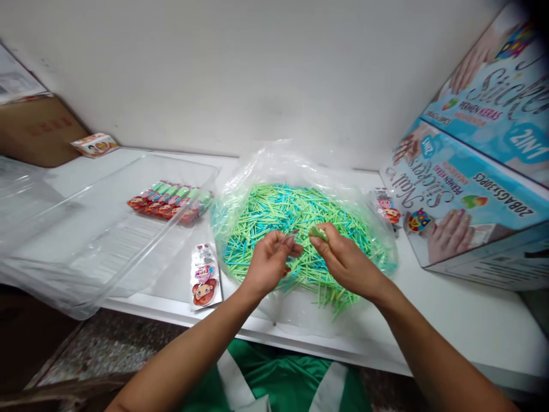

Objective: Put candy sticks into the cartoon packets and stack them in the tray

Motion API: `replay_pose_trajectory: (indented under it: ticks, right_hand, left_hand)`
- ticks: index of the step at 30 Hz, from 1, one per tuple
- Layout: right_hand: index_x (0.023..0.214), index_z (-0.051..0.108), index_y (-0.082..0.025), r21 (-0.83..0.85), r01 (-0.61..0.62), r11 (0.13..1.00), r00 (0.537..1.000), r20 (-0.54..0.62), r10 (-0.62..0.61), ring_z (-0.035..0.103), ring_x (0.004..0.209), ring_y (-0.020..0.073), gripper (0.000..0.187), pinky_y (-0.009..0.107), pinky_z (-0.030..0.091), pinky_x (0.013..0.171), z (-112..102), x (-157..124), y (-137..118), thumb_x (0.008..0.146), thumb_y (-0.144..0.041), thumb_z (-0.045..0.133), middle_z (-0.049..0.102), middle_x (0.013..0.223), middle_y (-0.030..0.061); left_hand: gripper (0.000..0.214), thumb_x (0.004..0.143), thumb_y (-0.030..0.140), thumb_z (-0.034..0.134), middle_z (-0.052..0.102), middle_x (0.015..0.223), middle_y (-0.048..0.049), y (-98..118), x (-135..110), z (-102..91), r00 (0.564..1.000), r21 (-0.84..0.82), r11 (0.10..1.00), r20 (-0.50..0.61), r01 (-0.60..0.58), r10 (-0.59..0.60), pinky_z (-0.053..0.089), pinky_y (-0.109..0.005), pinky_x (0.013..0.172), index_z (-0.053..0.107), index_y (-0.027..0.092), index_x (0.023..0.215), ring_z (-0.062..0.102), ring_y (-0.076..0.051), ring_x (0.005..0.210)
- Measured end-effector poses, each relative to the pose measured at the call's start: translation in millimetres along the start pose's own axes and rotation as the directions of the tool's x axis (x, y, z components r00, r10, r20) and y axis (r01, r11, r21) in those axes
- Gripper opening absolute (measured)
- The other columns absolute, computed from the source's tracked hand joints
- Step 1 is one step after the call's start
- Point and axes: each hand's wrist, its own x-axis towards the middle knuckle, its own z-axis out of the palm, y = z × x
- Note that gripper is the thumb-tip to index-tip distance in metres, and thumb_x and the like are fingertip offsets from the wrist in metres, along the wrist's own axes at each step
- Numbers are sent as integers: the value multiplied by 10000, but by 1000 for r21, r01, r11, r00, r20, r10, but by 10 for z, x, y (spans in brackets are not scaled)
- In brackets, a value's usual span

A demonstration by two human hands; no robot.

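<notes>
Gripping a green bundle [318, 232] above the stick heap [274, 209], near the front edge of the desk [463, 312], the right hand [345, 258] held it, long axis unclear, just right of the left hand [268, 261], whose fingers pinched a small, mostly hidden item [294, 232].

Sticks [278, 212]: thin, green and blue, heaped loose in open clear bag [274, 157], mid-length of bench [450, 320], some trailing toward front edge. Green bunch [318, 233] held above heap; reddish item [286, 270] mostly hidden.
</notes>
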Motion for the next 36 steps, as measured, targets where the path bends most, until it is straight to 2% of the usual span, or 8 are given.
replay_pose_trajectory:
  ticks: [5, 8, 12, 16, 21, 25, 30, 36]
  right_hand:
    - [850, 370, -225, -98, 52, 994, 997, 61, -47, 500, 604, 145, 151, 268, 341, 584, 141, 17, -8, 959, -318, 325, 495, 691, -22]
    - [830, 356, -225, -186, 87, 979, 993, 89, -71, 483, 612, 152, 153, 271, 331, 586, 186, -3, 39, 958, -303, 325, 476, 697, -16]
    - [822, 368, -224, -275, 134, 952, 984, 146, -97, 480, 631, 153, 164, 269, 334, 599, 113, -34, 26, 962, -291, 316, 470, 714, -7]
    - [817, 374, -223, -335, 167, 927, 973, 211, -99, 489, 635, 148, 179, 259, 332, 589, -2, -40, -50, 966, -302, 316, 480, 731, -2]
    - [802, 353, -219, -398, 206, 894, 952, 291, -90, 482, 612, 143, 206, 260, 316, 568, -67, -41, -80, 970, -328, 303, 478, 711, -2]
    - [817, 369, -213, -420, 264, 868, 925, 364, -105, 491, 623, 146, 222, 266, 308, 572, -92, -48, -84, 971, -357, 298, 503, 720, 6]
    - [835, 397, -202, -464, 304, 832, 900, 426, -91, 515, 640, 155, 235, 267, 312, 583, -143, -33, -126, 972, -363, 294, 546, 740, 25]
    - [863, 454, -187, -499, 309, 810, 888, 456, -57, 553, 639, 171, 225, 267, 299, 563, -133, -50, -158, 962, -351, 334, 612, 752, 53]
  left_hand:
    - [322, 755, 415, 658, 678, 765, -51, -83, -89, 21, 981, -146, 985, 183, 92, -65, 498, -282, 649, 584, 129, 883, 634, -139, 609]
    - [327, 737, 421, 671, 685, 738, -57, -128, -106, -42, 983, -91, 987, 138, 134, -121, 485, -277, 644, 651, 120, 863, 629, -147, 624]
    - [284, 715, 392, 695, 698, 735, -76, -175, -91, -149, 997, 45, 996, 5, 72, -72, 455, -267, 690, 711, 108, 721, 618, -160, 695]
    - [267, 712, 367, 698, 691, 707, -69, -163, -90, -183, 998, 62, 996, 14, 58, -59, 428, -249, 661, 716, 100, 710, 594, -141, 667]
    - [267, 611, 327, 768, 562, 542, 18, -136, -112, -173, 995, 30, 995, 20, 96, -96, 315, -203, 510, 626, 101, 596, 444, -65, 498]
    - [252, 674, 353, 712, 495, 523, 45, -146, -127, -188, 997, 194, 979, 27, 65, -72, 277, -201, 472, 614, 123, 644, 392, -62, 474]
    - [241, 791, 389, 593, 608, 634, 11, -122, -170, -208, 982, 614, 772, 30, -165, 186, 363, -219, 568, 668, 167, 734, 523, -111, 597]
    - [218, 858, 329, 507, 713, 805, -34, -101, -198, -222, 940, 808, 514, 138, -289, 311, 421, -248, 672, 684, 203, 836, 638, -166, 753]
